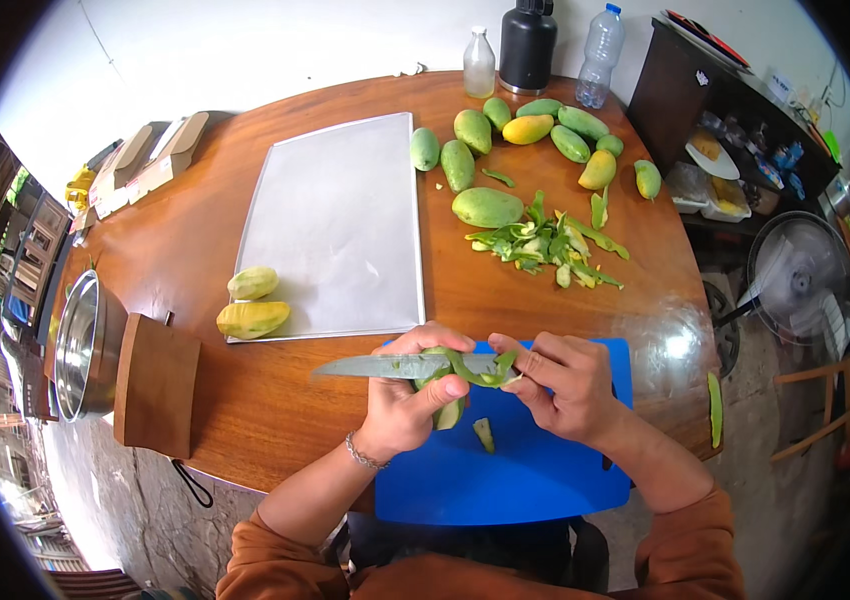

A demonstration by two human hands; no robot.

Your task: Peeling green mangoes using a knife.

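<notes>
My left hand point(411, 401) grips a partly peeled green mango point(448, 414) above a blue cutting board point(507, 480). My right hand point(564, 382) holds a knife, its handle hidden in the fingers, and its blade point(372, 366) points left across the mango. A strip of green peel point(479, 375) curls over the blade near my right fingers. One cut piece of peel point(483, 436) lies on the board. Two peeled mangoes, a pale one point(252, 283) and a yellower one point(253, 319), rest at the near left corner of a metal tray point(335, 225).
Several unpeeled mangoes point(487, 208) and a peel heap point(552, 244) lie at the table's back right. Bottles point(526, 49) stand by the wall. A steel bowl point(91, 345) and wooden block point(159, 386) are at left. One peel strip point(715, 410) lies at the right edge.
</notes>
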